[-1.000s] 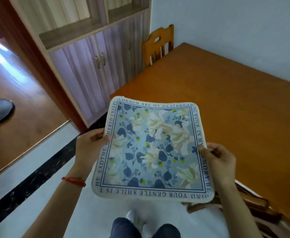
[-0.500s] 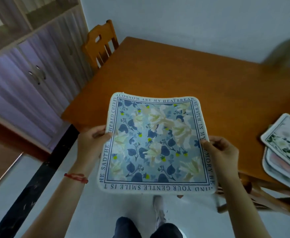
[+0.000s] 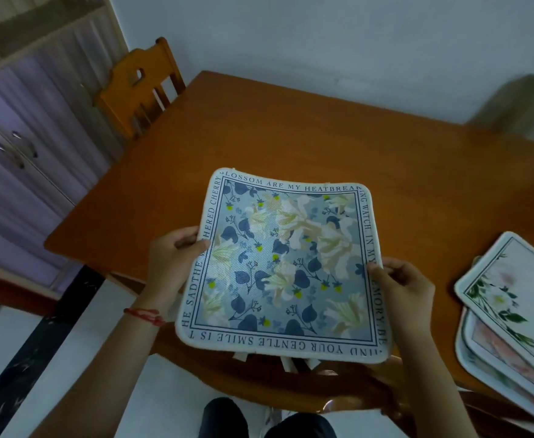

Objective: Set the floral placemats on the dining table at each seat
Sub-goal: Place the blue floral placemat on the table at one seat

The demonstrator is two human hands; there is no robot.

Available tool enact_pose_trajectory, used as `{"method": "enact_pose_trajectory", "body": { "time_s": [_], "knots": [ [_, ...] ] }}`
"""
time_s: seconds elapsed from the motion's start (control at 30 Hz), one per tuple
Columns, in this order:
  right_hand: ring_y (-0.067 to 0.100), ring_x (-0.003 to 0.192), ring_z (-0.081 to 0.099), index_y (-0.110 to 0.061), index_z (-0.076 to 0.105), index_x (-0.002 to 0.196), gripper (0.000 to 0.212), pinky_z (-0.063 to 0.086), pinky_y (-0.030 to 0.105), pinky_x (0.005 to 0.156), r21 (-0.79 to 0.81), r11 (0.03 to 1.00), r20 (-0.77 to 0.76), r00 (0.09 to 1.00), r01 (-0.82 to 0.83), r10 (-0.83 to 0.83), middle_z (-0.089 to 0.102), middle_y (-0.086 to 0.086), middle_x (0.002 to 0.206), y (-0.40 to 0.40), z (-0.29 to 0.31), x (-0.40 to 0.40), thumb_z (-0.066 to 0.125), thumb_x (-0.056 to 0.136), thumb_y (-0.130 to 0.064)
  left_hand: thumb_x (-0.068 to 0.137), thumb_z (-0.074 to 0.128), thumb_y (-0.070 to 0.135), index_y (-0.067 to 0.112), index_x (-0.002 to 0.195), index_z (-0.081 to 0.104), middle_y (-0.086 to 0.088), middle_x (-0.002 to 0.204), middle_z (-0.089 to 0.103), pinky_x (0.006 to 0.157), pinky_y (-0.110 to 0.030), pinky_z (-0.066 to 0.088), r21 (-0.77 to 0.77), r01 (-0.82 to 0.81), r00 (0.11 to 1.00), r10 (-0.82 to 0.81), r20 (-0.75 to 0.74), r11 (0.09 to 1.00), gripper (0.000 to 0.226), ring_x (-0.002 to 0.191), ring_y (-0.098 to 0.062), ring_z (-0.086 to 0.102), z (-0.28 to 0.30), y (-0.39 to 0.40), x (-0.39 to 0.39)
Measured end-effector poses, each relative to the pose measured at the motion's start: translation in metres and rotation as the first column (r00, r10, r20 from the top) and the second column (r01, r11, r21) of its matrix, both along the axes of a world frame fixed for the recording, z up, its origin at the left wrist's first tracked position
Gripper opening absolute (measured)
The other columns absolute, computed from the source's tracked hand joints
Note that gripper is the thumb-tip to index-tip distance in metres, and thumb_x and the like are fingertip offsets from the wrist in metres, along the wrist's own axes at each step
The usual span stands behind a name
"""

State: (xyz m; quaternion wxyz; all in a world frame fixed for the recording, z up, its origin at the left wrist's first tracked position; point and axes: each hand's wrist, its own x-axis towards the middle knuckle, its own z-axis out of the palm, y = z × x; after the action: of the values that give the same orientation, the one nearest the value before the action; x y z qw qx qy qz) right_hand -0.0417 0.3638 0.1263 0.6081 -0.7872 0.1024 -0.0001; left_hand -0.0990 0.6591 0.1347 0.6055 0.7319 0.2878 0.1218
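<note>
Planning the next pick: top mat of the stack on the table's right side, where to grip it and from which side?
Judging by its pose, pinch the top placemat at its near-left corner or left edge, coming from the left. It sits skewed on the stack, overhanging the mats below, with bare dining table beside it; its right part runs out of view. Both the left hand and right hand grip the blue floral placemat.
</note>
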Motion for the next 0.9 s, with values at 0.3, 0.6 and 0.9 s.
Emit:
{"method": "enact_pose_trajectory", "body": {
  "time_s": [0.3, 0.6, 0.9],
  "knots": [
    [0.019, 0.07, 0.068, -0.006, 0.061, 0.089, 0.011, 0.055, 0.021, 0.052, -0.016, 0.999, -0.046, 0.998, 0.045, -0.046, 0.067, 0.007, 0.081, -0.013, -0.03, 0.037, 0.065, 0.082, -0.014, 0.08, 0.062, 0.0, 0.022, 0.091, 0.066, 0.012, 0.067, 0.069, 0.046, -0.012, 0.049, 0.004, 0.037, 0.998, -0.037, -0.055, 0.999, 0.024, 0.055, 0.002, 0.065, -0.021, -0.009, 0.053],
    [0.019, 0.069, 0.068, -0.019, 0.061, 0.082, 0.006, 0.057, 0.024, 0.053, -0.106, 0.983, -0.103, 0.982, 0.147, -0.158, 0.067, 0.003, 0.08, 0.002, -0.069, 0.057, 0.067, 0.081, -0.02, 0.081, 0.062, 0.0, 0.012, 0.106, 0.065, 0.007, 0.082, 0.065, 0.055, -0.018, 0.054, 0.02, 0.127, 0.984, -0.123, -0.129, 0.992, 0.028, 0.069, -0.009, 0.065, -0.061, 0.009, 0.099],
    [0.016, 0.072, 0.067, -0.017, 0.063, 0.083, 0.005, 0.057, 0.026, 0.057, -0.142, 0.971, -0.182, 0.959, 0.192, -0.216, 0.068, 0.0, 0.08, 0.021, -0.114, 0.073, 0.067, 0.082, -0.019, 0.082, 0.061, -0.001, 0.004, 0.11, 0.063, -0.009, 0.093, 0.067, 0.064, -0.027, 0.057, 0.006, 0.134, 0.97, -0.13, -0.205, 0.991, 0.029, 0.076, -0.02, 0.066, -0.108, 0.027, 0.129]
  ]
}}
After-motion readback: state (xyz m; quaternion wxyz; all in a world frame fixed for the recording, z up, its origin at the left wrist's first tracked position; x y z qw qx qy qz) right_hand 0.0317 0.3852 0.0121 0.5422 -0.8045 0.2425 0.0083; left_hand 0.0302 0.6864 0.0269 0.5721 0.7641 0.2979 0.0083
